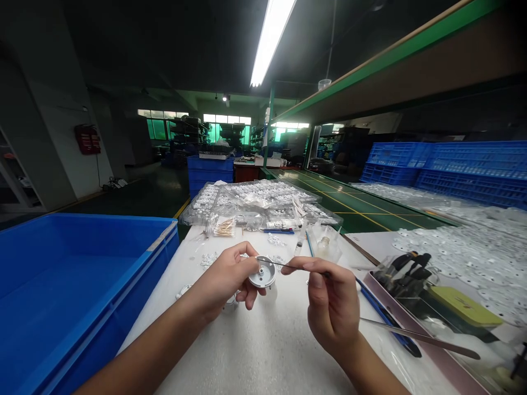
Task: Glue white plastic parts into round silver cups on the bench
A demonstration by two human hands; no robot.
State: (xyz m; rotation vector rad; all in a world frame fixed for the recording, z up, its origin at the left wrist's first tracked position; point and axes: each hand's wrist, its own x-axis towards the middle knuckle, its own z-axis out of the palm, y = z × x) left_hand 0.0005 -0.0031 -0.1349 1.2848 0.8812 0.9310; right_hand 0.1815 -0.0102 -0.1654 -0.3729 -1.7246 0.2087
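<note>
My left hand (230, 271) is closed on a round, shallow, pale grey part (262, 278) with a raised rim and a small post at its middle. The part is tilted towards me above the white table (263, 351). In my right hand (334, 302) is a thin metal spatula (436, 341), whose flat, rounded end sticks out behind the hand. Its dark, slender front end lies across the upper rim of the part, near my left thumb; exact contact cannot be made out. Beneath my left wrist, another round part (186, 291) shows partly.
Small white pieces (275, 240) lie beyond my hands, with cotton swabs (224, 227) and stacked clear trays (263, 193) behind. A blue bin (90, 296) stands at left. At right are a blue utility knife (387, 318), a pink tool tray (405, 312) and a yellow-lidded box (465, 305).
</note>
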